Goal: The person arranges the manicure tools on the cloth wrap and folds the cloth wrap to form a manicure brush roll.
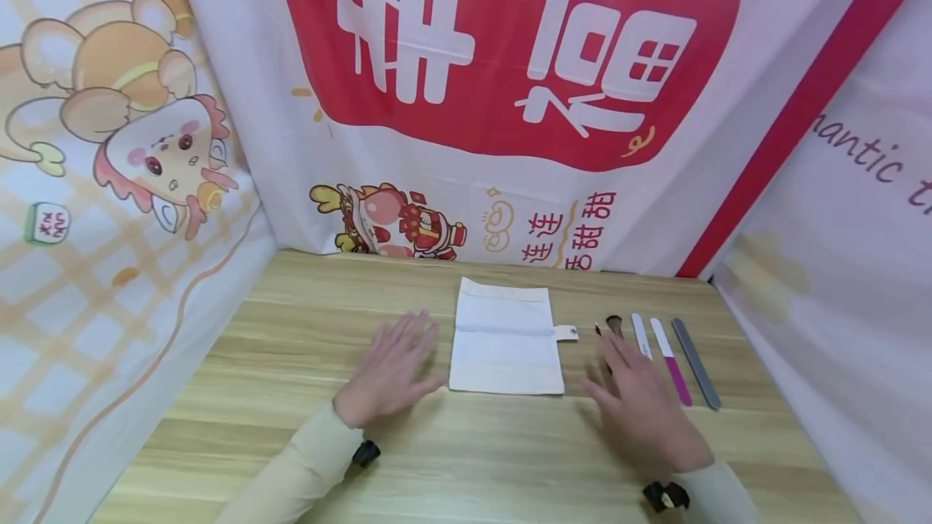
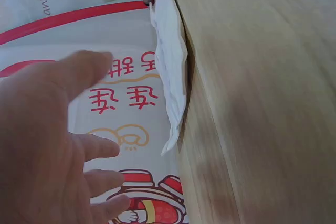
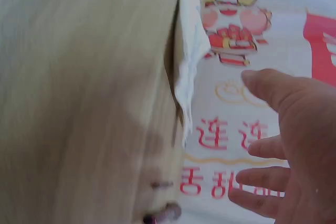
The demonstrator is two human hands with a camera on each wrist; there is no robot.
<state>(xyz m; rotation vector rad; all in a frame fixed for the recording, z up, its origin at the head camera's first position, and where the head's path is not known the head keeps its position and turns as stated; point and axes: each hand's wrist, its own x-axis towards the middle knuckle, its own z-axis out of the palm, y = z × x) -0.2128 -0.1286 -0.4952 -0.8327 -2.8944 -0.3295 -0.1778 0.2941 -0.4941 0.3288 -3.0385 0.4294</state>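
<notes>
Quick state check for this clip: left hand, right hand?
Left hand: open, holding nothing, beside the white case.
Right hand: open, holding nothing, near the dark brush.

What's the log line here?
left hand: empty, beside white pouch | right hand: empty, near brush | white pouch: unfolded on table | three nail files: on table

The hands (image 1: 387, 370) are bare, with pale cream sleeves (image 1: 313, 450) and black wrist cameras (image 1: 366, 454).
</notes>
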